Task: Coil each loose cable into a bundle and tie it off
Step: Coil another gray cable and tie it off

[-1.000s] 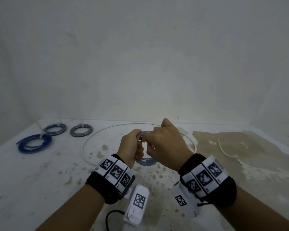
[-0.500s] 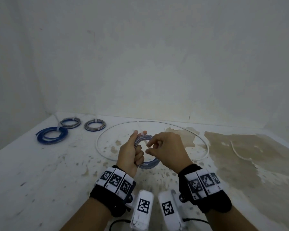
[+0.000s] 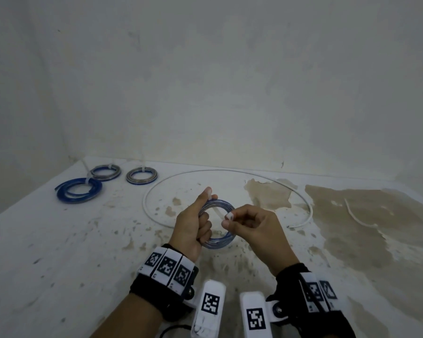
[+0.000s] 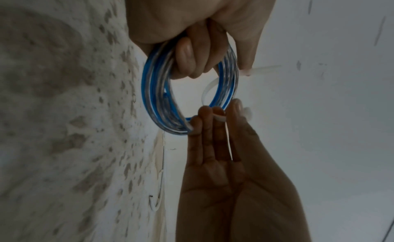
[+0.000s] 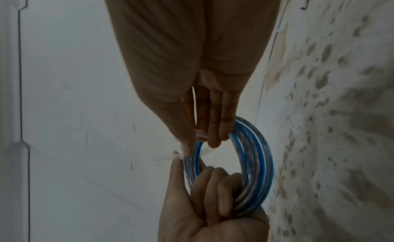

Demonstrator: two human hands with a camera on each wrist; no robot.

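Left hand point(image 3: 193, 225): fingers curled through blue-and-clear cable coil point(image 3: 220, 242), gripping it above the table point(image 3: 59, 252) | Right hand point(image 3: 252, 225): pinches white tie point(image 4: 208, 88) at the coil's rim | Coil: upright between both hands | Beyond left hand: three tied coils point(image 3: 142, 175); loose white cable point(image 3: 230, 170) arcs behind both hands

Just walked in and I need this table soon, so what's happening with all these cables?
A person is tying off a coiled blue cable held above the table. The left hand grips the coil, while the right hand pinches a white tie threaded through it, not yet pulled tight. Three tied bundles lie at the far left. A white cable lies loose in a wide loop, uncoiled, and a short white piece lies to the right.
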